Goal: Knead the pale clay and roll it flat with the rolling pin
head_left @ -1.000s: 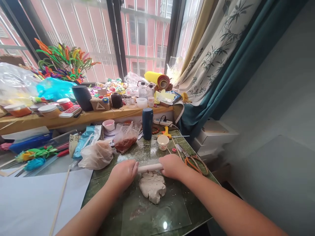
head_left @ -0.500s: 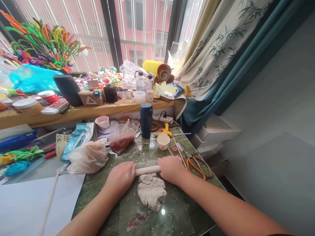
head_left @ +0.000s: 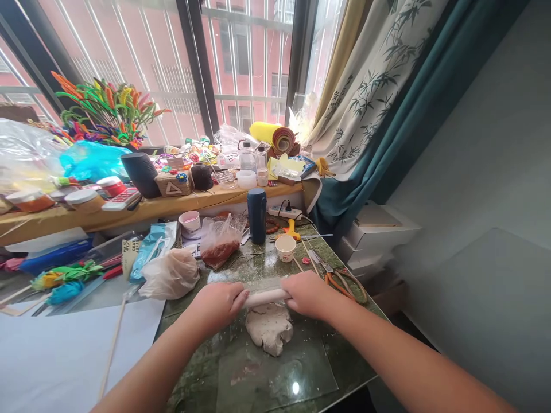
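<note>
A pale rolling pin lies crosswise between my two hands, at the far edge of a flattened lump of grey-white clay. My left hand is wrapped round the pin's left end and my right hand round its right end. The clay has an uneven, cracked rim and rests on a clear sheet over the dark green tabletop. Whether the pin presses on the clay's far edge or sits just above it, I cannot tell.
Beyond my hands stand a paper cup and a dark blue bottle. Orange-handled scissors lie by the right edge, near a yellow glue gun. Bags of reddish material and a whitish plastic bag sit at left.
My hands keep their grip on the rolling pin, which stays near the clay's far edge. The clay's top looks smoother than half a second ago. The camera view has shifted and tilted back.
</note>
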A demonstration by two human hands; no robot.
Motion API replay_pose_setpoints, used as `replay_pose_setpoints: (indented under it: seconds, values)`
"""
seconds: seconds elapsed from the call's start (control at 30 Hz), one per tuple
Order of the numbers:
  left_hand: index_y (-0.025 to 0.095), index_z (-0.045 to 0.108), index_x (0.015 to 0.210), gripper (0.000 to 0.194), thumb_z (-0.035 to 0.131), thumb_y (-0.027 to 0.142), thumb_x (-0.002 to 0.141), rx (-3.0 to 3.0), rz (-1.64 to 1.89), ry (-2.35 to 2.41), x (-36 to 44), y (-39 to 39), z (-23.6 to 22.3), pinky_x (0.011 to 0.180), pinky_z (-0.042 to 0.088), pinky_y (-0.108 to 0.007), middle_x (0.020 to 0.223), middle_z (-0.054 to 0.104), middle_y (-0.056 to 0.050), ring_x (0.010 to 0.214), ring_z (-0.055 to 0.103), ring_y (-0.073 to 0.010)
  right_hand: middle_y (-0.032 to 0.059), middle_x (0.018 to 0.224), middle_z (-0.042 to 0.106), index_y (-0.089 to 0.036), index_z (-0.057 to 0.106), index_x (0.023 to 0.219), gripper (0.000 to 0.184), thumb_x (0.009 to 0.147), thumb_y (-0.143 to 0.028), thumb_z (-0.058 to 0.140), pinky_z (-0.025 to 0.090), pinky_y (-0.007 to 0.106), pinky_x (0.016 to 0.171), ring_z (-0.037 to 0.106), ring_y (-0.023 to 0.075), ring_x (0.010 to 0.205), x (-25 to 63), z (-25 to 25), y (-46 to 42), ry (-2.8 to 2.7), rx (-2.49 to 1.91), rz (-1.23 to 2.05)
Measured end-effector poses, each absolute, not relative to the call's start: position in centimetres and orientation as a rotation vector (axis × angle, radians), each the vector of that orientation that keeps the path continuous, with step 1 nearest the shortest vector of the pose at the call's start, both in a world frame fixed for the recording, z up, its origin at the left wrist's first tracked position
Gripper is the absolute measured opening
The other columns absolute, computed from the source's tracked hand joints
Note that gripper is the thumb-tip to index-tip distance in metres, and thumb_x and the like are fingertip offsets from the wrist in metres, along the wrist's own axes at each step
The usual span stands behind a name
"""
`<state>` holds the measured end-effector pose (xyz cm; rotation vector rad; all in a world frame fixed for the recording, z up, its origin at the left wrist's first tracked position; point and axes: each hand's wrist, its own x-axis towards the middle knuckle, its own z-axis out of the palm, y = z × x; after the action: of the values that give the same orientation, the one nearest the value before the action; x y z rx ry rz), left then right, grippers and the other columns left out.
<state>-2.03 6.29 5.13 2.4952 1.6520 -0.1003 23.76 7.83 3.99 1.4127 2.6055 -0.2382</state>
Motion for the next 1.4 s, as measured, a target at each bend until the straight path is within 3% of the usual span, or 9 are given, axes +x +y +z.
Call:
replay_pose_setpoints:
  seconds: [0.2, 0.43, 0.67, 0.97, 1.2, 1.3, 1.4]
  values:
    - [0.023, 0.061, 0.078, 0.047, 0.027, 0.039, 0.107, 2.548, -0.009, 1.577, -2.2, 6.7, 2.2, 0.062, 0.036, -0.031, 0.076, 0.071, -0.004, 0.072, 0.066, -0.0226, 0.0113, 0.091, 0.077, -0.019, 0.066, 0.100, 0.022, 0.089, -0.036, 0.058, 0.048, 0.037, 0.078, 0.074, 0.0302, 0.086, 23.2, 2.1, 7.9, 2.548, 1.433, -0.249]
    - [0.022, 0.063, 0.079, 0.047, 0.027, 0.037, 0.106, 2.530, 0.013, 1.585, -2.4, 6.7, 0.5, 0.066, 0.042, -0.031, 0.078, 0.072, -0.005, 0.073, 0.066, -0.0222, 0.0128, 0.094, 0.076, -0.017, 0.064, 0.107, 0.021, 0.089, -0.024, 0.056, 0.048, 0.034, 0.070, 0.075, 0.0314, 0.087, 23.1, 1.0, 8.8, 2.549, 1.361, -0.276]
    - [0.021, 0.066, 0.081, 0.046, 0.030, 0.035, 0.105, 2.550, 0.016, 1.655, -1.9, 6.2, 1.5, 0.069, 0.046, -0.032, 0.079, 0.074, -0.007, 0.076, 0.069, -0.0231, 0.0157, 0.103, 0.076, -0.015, 0.064, 0.108, 0.020, 0.092, -0.024, 0.058, 0.048, 0.032, 0.073, 0.073, 0.0291, 0.094, 22.7, 1.1, 7.8, 2.585, 1.414, -0.218]
    - [0.022, 0.068, 0.088, 0.046, 0.031, 0.043, 0.104, 2.526, -0.012, 1.675, -2.3, 5.1, 3.9, 0.063, 0.043, -0.031, 0.081, 0.075, -0.008, 0.075, 0.070, -0.0263, 0.0120, 0.107, 0.072, -0.018, 0.064, 0.105, 0.019, 0.089, -0.025, 0.059, 0.043, 0.034, 0.077, 0.068, 0.0281, 0.099, 24.8, 2.5, 6.8, 2.734, 1.408, -0.257]
    - [0.025, 0.069, 0.093, 0.022, 0.061, 0.046, 0.092, 2.551, 0.029, 1.482, -3.2, 5.0, 3.1, 0.069, 0.044, -0.028, 0.093, 0.074, -0.003, 0.086, 0.069, -0.0230, 0.0057, 0.103, 0.072, -0.020, 0.066, 0.095, 0.010, 0.092, -0.028, 0.062, 0.038, 0.029, 0.073, 0.066, 0.0222, 0.094, 25.3, 1.3, 7.5, 2.826, 1.286, -0.265]
    - [0.023, 0.068, 0.101, 0.025, 0.059, 0.046, 0.095, 2.628, 0.110, 1.450, -3.6, 4.8, 1.7, 0.075, 0.046, -0.031, 0.095, 0.074, -0.006, 0.090, 0.068, -0.0254, 0.0050, 0.096, 0.073, -0.020, 0.067, 0.098, 0.011, 0.095, -0.028, 0.059, 0.035, 0.030, 0.071, 0.064, 0.0221, 0.088, 25.4, 0.6, 7.8, 2.859, 1.275, -0.208]
    - [0.022, 0.066, 0.099, 0.024, 0.058, 0.044, 0.097, 2.612, 0.214, 1.480, -3.9, 4.5, 0.5, 0.074, 0.047, -0.031, 0.092, 0.073, -0.006, 0.086, 0.068, -0.0241, 0.0089, 0.102, 0.070, -0.019, 0.066, 0.114, 0.020, 0.099, -0.021, 0.052, 0.034, 0.033, 0.073, 0.060, 0.0234, 0.090, 25.3, -0.4, 7.6, 2.898, 1.283, -0.121]
